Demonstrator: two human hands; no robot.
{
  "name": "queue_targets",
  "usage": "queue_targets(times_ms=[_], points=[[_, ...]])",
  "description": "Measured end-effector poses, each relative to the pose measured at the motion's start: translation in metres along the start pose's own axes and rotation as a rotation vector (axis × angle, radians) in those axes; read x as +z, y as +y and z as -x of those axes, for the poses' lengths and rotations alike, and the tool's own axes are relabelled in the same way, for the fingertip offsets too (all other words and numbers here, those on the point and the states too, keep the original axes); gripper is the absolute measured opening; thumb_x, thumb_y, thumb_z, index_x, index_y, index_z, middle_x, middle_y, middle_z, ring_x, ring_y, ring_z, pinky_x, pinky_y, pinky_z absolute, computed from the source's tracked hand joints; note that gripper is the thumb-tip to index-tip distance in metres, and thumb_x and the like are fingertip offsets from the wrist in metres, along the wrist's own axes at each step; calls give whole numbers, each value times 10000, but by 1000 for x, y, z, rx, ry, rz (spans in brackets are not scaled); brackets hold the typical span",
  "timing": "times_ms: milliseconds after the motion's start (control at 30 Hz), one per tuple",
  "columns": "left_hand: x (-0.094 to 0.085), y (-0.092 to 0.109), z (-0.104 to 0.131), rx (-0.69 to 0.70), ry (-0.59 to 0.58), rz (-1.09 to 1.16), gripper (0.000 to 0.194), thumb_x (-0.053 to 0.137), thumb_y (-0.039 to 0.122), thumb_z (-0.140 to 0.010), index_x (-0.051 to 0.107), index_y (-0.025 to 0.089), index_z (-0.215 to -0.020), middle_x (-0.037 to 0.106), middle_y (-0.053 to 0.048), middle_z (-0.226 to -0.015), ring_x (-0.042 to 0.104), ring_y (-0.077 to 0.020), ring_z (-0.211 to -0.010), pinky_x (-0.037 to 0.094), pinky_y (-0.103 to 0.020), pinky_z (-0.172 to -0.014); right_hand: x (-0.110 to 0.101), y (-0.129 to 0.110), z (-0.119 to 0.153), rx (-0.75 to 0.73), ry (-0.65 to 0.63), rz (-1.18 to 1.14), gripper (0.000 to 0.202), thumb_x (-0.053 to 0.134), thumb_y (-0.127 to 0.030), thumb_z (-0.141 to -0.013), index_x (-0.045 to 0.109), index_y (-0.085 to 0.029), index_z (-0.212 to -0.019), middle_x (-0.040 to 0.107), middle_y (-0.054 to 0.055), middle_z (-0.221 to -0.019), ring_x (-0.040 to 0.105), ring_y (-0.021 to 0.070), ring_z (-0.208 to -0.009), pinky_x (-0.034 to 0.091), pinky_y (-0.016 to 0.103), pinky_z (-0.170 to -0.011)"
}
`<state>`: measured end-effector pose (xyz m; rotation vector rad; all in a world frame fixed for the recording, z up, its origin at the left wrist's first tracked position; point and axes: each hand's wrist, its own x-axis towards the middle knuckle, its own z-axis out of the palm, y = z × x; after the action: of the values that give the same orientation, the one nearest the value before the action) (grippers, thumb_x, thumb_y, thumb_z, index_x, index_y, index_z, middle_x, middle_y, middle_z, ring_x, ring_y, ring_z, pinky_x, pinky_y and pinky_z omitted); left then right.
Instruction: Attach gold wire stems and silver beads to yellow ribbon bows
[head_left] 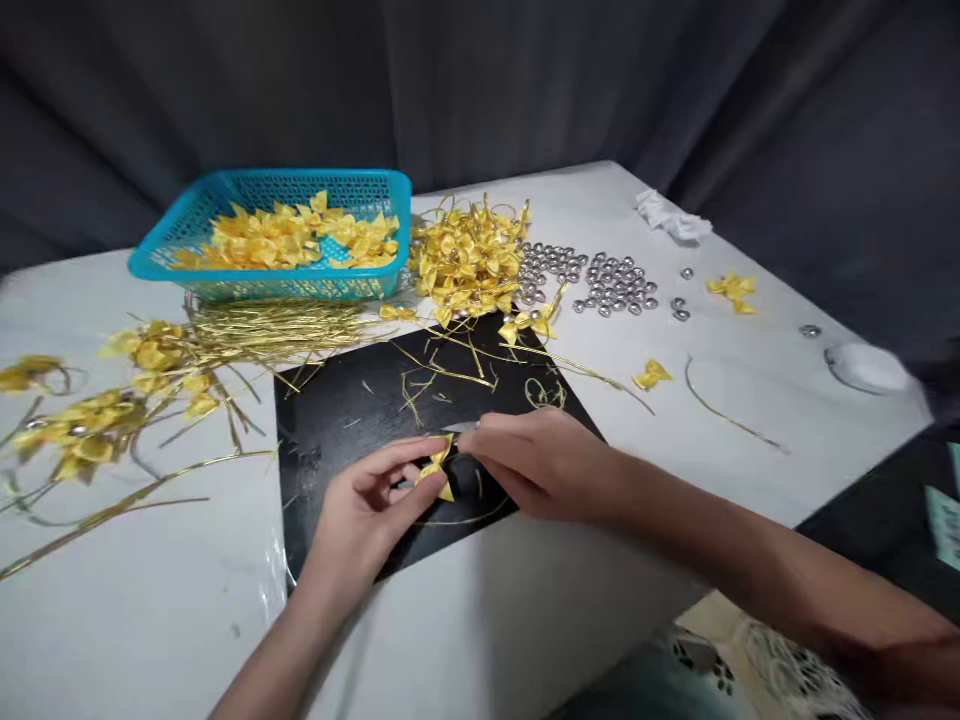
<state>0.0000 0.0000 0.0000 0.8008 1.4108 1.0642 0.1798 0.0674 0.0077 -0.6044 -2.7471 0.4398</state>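
Pinching one yellow bow (436,468), the left hand (358,515) has its grip closed, thumb against fingers, above the black board (322,420) near its front edge. The right hand (540,462) is just beside the bow's upper edge, fingers drawn together; its grip appears closed on a slim pale tool (460,427), mostly hidden, kind not determinable.

Placement, inferred: left hand probably steadies the bow so that the right can work finely at its edge. Dark board likely gives contrast and keeps scraps off the white desk (187,630). Blue basket (402,225) presumably keeps yellow pieces (266,235) together; gold wires (277,328) lie bundled before it, perhaps for easy picking.

Counts: hands, 2. Held bow, 1. Board, 1. Basket, 1; pieces inside overlap, not countable. Wires: many, not countable. Heap of yellow flowers (465,265) right of basket: 1, members overlapping. Silver beads (613,285): two loose clusters, too dense to count reliably; 4 more lie apart toward the right. Crumpled white cloth or tissue (672,216): 1. White roundish object (870,368) near right edge: 1.
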Motion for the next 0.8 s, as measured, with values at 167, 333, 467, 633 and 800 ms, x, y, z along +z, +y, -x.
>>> queue_targets(times_ms=[167,333,467,633,800], points=[[0,3,0,26,31,-10,201,770,165,-557,764,210,-753,731,-19,-841,569,-34,-554,461,-76,-512,2,-2,2,-93,112,67,191,363,-97,-865,539,-130,-932,587,22,-741,478,101,-578,246,224,-470],[0,-2,1,45,31,-26,172,756,188,-585,764,237,-750,746,-13,-832,634,-70,-619,501,-95,-554,4,-11,1,-199,184,240,226,333,-50,-855,549,-116,-851,563,-3,-622,469,103,-513,265,253,-476],[0,-4,0,119,32,-69,133,733,189,-604,762,245,-721,752,-15,-809,673,-113,-719,522,-113,-586,11,-21,0,-217,248,322,240,318,-62,-879,555,-95,-862,543,-8,-587,449,109,-444,252,273,-435],[1,-5,2,178,81,-129,104,710,206,-630,760,228,-719,750,-27,-810,685,-135,-762,531,-122,-584,22,-30,1,-154,253,311,280,266,-38,-874,530,-93,-799,547,11,-577,458,110,-410,256,269,-395],[2,-6,4,209,115,-194,100,683,222,-671,758,216,-737,749,-37,-819,689,-140,-748,535,-141,-599,32,-34,3,-106,282,326,283,247,-22,-851,522,-77,-818,534,18,-555,454,114,-387,258,265,-363]])
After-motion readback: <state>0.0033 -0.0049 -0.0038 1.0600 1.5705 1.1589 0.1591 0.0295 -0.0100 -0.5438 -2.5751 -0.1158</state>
